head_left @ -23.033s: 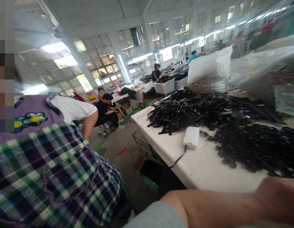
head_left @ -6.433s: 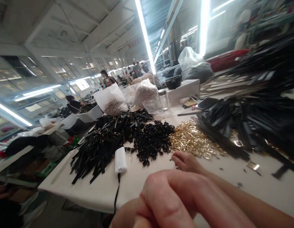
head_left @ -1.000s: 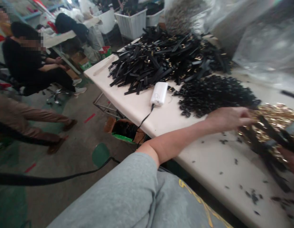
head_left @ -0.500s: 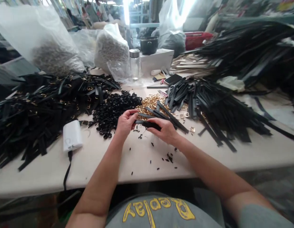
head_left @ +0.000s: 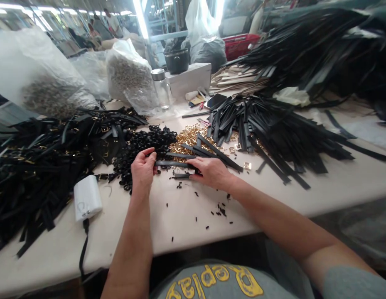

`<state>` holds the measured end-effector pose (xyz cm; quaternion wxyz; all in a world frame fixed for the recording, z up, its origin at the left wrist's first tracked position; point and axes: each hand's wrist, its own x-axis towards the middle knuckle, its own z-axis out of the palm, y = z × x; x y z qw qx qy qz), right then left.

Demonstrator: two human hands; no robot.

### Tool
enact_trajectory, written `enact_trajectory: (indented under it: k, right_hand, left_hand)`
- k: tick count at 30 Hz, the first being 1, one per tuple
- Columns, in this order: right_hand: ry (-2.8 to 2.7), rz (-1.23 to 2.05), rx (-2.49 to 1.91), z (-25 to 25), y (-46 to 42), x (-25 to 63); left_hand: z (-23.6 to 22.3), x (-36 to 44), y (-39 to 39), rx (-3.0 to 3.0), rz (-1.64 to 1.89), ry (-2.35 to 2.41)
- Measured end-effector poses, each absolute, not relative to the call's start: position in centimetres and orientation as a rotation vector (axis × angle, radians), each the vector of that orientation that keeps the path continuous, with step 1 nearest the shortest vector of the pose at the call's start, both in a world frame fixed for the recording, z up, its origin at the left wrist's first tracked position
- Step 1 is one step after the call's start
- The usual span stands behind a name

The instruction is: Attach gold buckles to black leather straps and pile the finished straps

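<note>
A narrow black strap (head_left: pixel 172 164) is stretched roughly level between my two hands. My left hand (head_left: pixel 143 171) pinches its left end between thumb and fingers. Closed over the strap's right part is my right hand (head_left: pixel 214 172), and a second short black strap end (head_left: pixel 182 176) sticks out below its fingers. Just behind lie a heap of gold buckles (head_left: pixel 190 136) and a few loose black straps (head_left: pixel 219 154). Small black loops (head_left: pixel 157 137) are piled beside my left hand. My right palm hides part of what it holds.
Black straps with gold buckles (head_left: pixel 52 166) cover the table's left side; plain black straps (head_left: pixel 274 128) spread at right. A white corded box (head_left: pixel 87 198) sits left. Behind stand a glass bottle (head_left: pixel 162 89) and filled plastic bags (head_left: pixel 129 72). Tiny black bits (head_left: pixel 222 211) dot the tabletop.
My left hand has moved left, away from my right, so more of the strap shows between them. A strap end now shows below my right hand. The camera view has shifted and tilted.
</note>
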<state>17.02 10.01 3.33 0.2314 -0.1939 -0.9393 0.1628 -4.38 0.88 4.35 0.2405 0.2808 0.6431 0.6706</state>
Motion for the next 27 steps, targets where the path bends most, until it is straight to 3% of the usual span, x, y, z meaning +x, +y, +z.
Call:
enact_trajectory:
  k: [7, 11, 14, 18, 22, 27]
  right_hand:
    - [-2.132, 0.57, -0.345, 4.8, 9.3, 17.5]
    - [-2.078, 1.16, -0.42, 3.7, 8.2, 16.3]
    - [-1.641, 1.712, -0.525, 3.0, 8.2, 15.3]
    - [-1.121, 2.058, -0.539, 3.8, 9.4, 15.6]
    - [-1.339, 2.288, -0.669, 4.6, 10.5, 16.9]
    - [-1.998, 2.044, -0.612, 4.4, 10.2, 17.1]
  left_hand:
    - [5.7, -4.9, 0.5, 0.615, 2.142, 1.613]
    - [5.3, -2.0, 0.9, 0.747, 2.046, 1.559]
    - [4.5, 1.0, 0.7, 0.942, 1.856, 1.562]
    - [3.8, 3.5, 0.4, 1.124, 1.564, 1.51]
    - [4.1, 2.4, 0.7, 1.041, 1.68, 1.434]
    - [4.4, -0.3, 1.0, 0.847, 1.677, 1.492]
